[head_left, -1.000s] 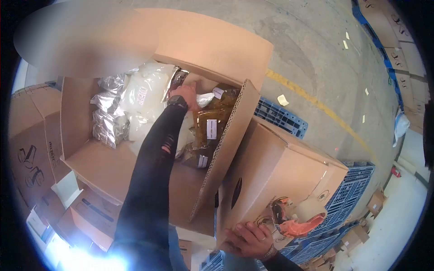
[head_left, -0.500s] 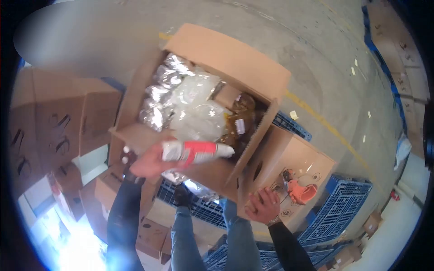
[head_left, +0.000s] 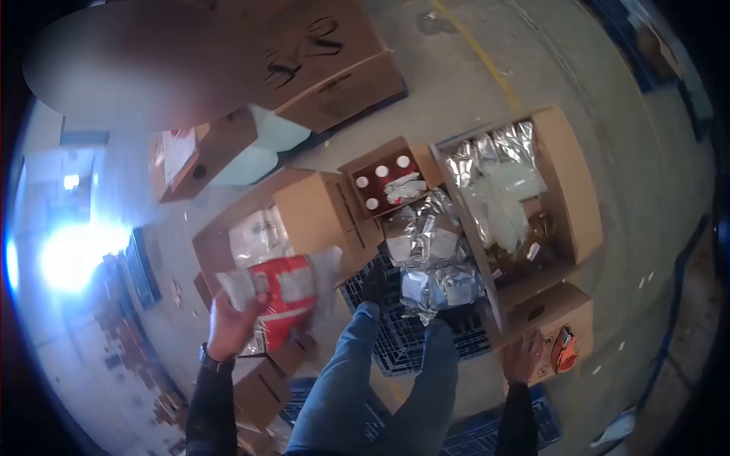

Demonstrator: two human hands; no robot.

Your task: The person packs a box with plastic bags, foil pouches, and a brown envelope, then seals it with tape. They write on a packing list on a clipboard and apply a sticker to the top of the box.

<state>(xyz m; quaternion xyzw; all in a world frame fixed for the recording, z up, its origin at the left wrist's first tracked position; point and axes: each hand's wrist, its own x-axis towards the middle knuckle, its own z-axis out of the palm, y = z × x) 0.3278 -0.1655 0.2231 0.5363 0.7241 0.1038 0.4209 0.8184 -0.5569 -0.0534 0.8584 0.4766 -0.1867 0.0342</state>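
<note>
My left hand [head_left: 230,328] grips a red-and-white package [head_left: 285,298] wrapped in clear plastic, its thumb across the near face. The package is held over an open carton [head_left: 315,209] in which a white plastic-wrapped packet [head_left: 260,234] lies. My right hand [head_left: 522,356] rests with its fingers laid on a closed cardboard box [head_left: 544,313], holding nothing. An orange tape dispenser [head_left: 564,351] lies on that box, just right of the hand. Behind it stands a large open carton [head_left: 576,186] with silver bags, clear plastic bags [head_left: 498,197] and brown-wrapped items.
Silver-wrapped packages [head_left: 430,243] lie on a blue pallet [head_left: 395,342] by my feet. A small box [head_left: 378,150] of white-capped bottles sits behind them. Marked cartons [head_left: 334,53] are stacked at the back left. A yellow line [head_left: 483,53] crosses the floor.
My view has swung left. My left hand has carried the package away from the large carton to above the left carton. My right hand stays on the box by the tape dispenser.
</note>
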